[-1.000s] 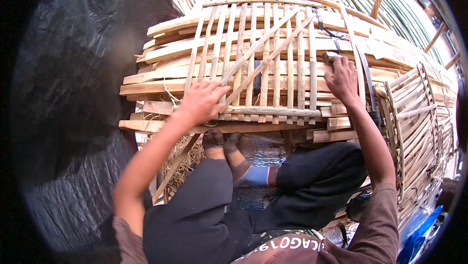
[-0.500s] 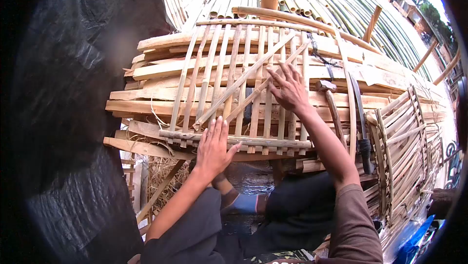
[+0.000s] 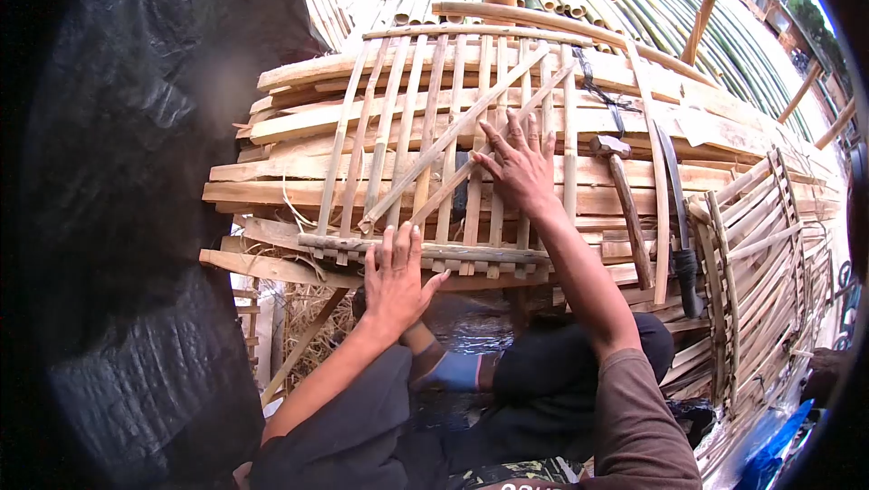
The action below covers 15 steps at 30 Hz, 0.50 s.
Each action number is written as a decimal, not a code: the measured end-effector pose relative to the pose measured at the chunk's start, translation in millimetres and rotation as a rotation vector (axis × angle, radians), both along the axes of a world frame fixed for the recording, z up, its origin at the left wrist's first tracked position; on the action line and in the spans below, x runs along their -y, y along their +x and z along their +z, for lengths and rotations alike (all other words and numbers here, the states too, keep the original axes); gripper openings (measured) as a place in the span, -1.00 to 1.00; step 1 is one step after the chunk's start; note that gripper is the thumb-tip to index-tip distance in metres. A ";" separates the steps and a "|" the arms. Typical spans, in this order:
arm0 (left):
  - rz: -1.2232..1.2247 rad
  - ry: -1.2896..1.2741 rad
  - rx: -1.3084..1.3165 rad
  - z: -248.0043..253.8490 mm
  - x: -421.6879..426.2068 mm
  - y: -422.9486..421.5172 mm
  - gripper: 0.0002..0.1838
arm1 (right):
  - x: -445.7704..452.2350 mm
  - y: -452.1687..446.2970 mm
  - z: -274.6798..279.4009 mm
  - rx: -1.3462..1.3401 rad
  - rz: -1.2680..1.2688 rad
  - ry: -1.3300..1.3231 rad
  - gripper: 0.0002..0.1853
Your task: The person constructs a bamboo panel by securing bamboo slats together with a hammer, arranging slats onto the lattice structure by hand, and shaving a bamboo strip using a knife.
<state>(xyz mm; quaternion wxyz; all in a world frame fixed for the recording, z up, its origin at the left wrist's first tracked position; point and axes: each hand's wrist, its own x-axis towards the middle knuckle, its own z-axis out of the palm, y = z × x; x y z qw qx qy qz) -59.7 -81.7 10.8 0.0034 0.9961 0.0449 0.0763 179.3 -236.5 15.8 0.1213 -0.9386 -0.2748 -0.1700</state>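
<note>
A wrinkled black plastic sheet (image 3: 154,209) hung at nine o'clock, and toward seven the left hand (image 3: 395,280), grip flat with its thumb spread, lay over the lower rail (image 3: 489,256) of a slatted bamboo panel (image 3: 434,101), which sat toward twelve on stacked planks (image 3: 272,191). At two o'clock the right hand (image 3: 523,169) rested, fingers splayed, over a diagonal bamboo strip (image 3: 444,190) on that panel. Toward three lay a hammer (image 3: 625,205), then a black-handled machete (image 3: 685,282), then more slatted panels (image 3: 765,255).
</note>
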 end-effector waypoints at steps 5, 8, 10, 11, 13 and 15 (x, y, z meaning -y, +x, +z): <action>-0.042 0.029 0.028 -2.5 4.9 -13.2 -0.08 | -2.6 -6.8 3.6 -0.047 -0.035 0.032 -0.31; -0.043 -0.002 -0.077 -6.8 7.8 -19.9 -0.02 | -0.9 -3.3 -0.5 -0.017 -0.023 0.025 -0.32; -0.057 -0.029 -0.100 -4.9 7.8 -21.7 -0.01 | -0.5 -3.5 -3.0 0.009 -0.006 0.069 -0.33; -0.076 -0.021 -0.079 -6.6 6.9 -20.9 -0.02 | -0.6 -3.9 -2.3 0.005 -0.009 0.068 -0.33; -0.110 -0.017 -0.053 -8.6 6.4 -21.2 -0.04 | 0.6 -3.0 -2.0 -0.005 -0.010 0.065 -0.33; -0.104 -0.054 -0.048 -7.6 4.4 -20.5 -0.04 | 1.6 9.8 -1.6 -0.011 -0.057 0.040 -0.32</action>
